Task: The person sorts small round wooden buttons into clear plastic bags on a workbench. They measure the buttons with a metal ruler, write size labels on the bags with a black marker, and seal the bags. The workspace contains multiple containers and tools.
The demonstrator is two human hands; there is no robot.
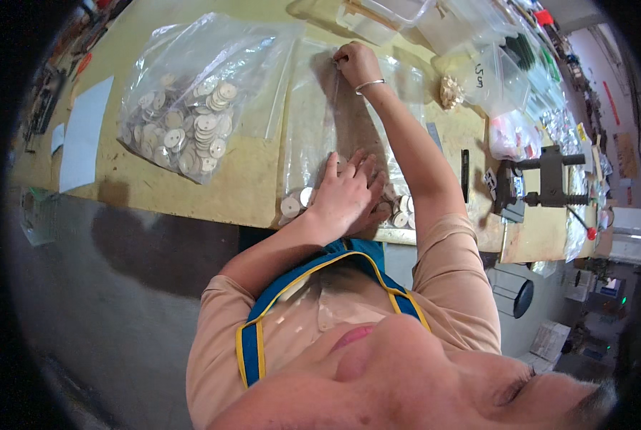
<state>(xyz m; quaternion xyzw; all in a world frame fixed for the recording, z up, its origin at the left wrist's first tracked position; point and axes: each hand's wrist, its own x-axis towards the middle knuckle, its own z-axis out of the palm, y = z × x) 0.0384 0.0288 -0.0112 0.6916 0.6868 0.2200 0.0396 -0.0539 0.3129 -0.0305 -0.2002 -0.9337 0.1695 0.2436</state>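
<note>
A clear plastic bag [310, 107] lies flat in front of me, with pale round discs [290, 207] gathered at its near end. Across the lower part of this bag my left hand [343, 193] rests flat, fingers spread, among the discs. My right hand [358, 64] is stretched to the far end of the bag, its fingers pinched on the bag's edge; the fingertips are partly hidden. To the left is a bigger clear bag [220, 64] holding many pale discs [184, 129] with small holes in them.
The yellowish table [241, 197] ends close to my body. White paper [85, 136] lies far left. Clear plastic boxes [381, 18] stand at the back. Right of my arm are a bag of small tan pieces [451, 92], a dark bar [465, 175] and a dark metal clamp-like fixture [550, 179].
</note>
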